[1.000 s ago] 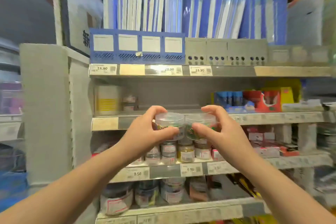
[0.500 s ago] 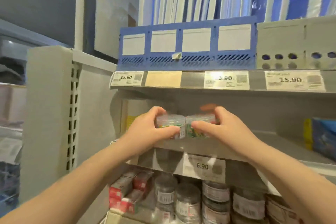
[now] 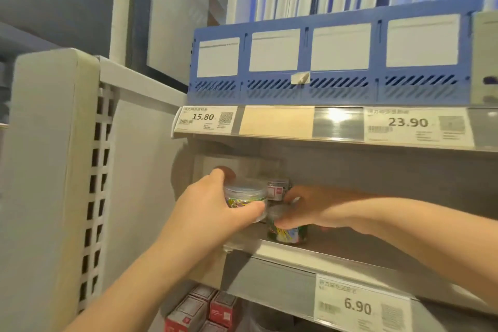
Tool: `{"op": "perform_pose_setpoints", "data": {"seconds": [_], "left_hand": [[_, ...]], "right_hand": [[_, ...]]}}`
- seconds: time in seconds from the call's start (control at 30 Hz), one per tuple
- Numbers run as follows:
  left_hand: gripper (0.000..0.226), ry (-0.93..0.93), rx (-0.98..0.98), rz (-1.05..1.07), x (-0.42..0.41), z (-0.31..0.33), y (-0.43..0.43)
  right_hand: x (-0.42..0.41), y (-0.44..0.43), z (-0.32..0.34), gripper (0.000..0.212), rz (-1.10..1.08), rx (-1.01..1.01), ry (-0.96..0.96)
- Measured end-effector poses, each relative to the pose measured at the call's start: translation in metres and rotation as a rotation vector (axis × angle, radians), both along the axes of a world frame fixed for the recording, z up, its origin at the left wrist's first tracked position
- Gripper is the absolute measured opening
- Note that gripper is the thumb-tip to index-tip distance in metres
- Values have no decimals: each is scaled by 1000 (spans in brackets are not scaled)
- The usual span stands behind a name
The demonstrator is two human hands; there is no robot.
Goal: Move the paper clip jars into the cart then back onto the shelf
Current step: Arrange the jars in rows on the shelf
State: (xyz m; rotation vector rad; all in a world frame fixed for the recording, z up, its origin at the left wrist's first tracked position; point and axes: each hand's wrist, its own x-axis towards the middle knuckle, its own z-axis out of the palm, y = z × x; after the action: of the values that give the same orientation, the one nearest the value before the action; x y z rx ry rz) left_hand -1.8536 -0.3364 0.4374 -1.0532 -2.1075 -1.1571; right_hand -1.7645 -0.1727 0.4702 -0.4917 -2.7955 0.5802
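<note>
Now, your left hand (image 3: 213, 210) has fingers and thumb curled round a clear round plastic jar of coloured paper clips (image 3: 244, 194), held just above the grey metal shelf (image 3: 363, 248). To its right, your right hand (image 3: 320, 207) grips a second such jar (image 3: 285, 230), which seems to sit on that shelf. You look to be on the return leg: one jar looks placed, the other not yet set down.

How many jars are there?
3: a clear paper-clip jar in the left hand, a second jar on the grey shelf under the right hand, a red-labelled jar behind. Maybe more hidden.
</note>
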Motion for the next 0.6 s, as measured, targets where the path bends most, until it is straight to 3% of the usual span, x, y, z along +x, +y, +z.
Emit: {"op": "perform_pose_setpoints", "data": {"seconds": [0.23, 0.37, 0.6], "left_hand": [[58, 70, 13, 53, 2, 1, -11], [59, 51, 6, 27, 4, 0, -12], [53, 28, -40, 45, 0, -3, -9]], "right_hand": [[-11, 7, -7, 62, 21, -185, 119], [-15, 7, -15, 47, -20, -26, 133], [-23, 12, -24, 27, 30, -94, 193]]}}
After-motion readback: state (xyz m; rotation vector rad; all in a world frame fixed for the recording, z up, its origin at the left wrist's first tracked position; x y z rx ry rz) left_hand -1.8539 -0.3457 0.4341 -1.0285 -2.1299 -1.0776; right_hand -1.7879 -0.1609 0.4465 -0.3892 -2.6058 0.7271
